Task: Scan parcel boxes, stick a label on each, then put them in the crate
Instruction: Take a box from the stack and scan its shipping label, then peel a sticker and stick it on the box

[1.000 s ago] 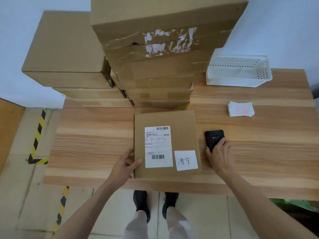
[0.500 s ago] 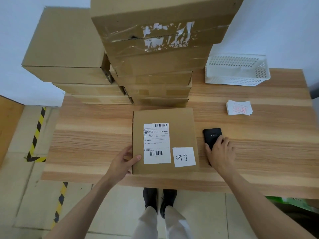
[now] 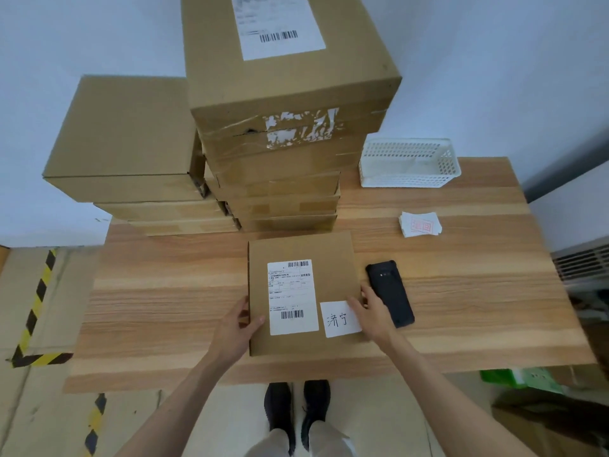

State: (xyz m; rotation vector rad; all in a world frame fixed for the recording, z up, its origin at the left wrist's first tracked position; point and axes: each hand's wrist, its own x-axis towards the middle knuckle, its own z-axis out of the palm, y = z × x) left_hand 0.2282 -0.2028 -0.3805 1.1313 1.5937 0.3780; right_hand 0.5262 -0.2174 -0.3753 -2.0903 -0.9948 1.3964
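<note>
Fingers of both hands (image 3: 234, 328) (image 3: 371, 314) curled on the flat parcel (image 3: 301, 249); wooden table (image 3: 164, 291), pale wall (image 3: 494, 77).

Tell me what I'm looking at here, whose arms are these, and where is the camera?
No machine here: a person wears one camera on their head, looking down, so you see their own arms and shoes. They stand at a wooden table. In front lies a flat parcel box with a printed shipping label and a small white handwritten label. The left hand holds the box's left edge, thumb on top. The right hand holds its right edge, fingers over the small label. Beside it lies a black handheld scanner, untouched. Farther back are stacked cardboard boxes, a white plastic basket and a little pile of labels.
</note>
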